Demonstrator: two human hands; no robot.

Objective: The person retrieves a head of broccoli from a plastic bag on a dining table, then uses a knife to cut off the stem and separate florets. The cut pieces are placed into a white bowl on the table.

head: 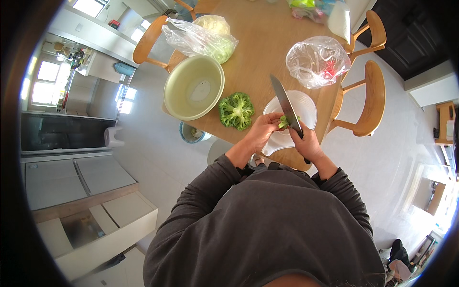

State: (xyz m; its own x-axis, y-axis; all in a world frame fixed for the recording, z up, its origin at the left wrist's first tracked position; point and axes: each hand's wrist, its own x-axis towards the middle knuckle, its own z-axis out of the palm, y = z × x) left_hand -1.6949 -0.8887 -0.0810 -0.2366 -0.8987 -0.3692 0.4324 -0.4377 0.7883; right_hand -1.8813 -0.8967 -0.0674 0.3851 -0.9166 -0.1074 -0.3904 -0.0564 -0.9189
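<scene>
My left hand (264,130) pinches a small broccoli floret (284,122) by its side. A kitchen knife (284,99) is gripped in my right hand (307,142), its wide blade slanting up and away to the left. The lower part of the blade lies against or just over the floret; I cannot tell if it cuts in. Beneath both hands stands a white plastic strainer basket (307,102) with a spout-like handle toward me. The larger broccoli head (236,111) rests on the wooden table (261,46), left of the strainer, cut side up.
A deep pale-green basin (193,88) stands at the table's left edge. Behind it, a clear bag (200,37) holds cabbage-like vegetables. A crumpled plastic bag (317,62) lies at right. Wooden chairs (371,98) flank the table, and a waste bin (193,133) sits on the floor below.
</scene>
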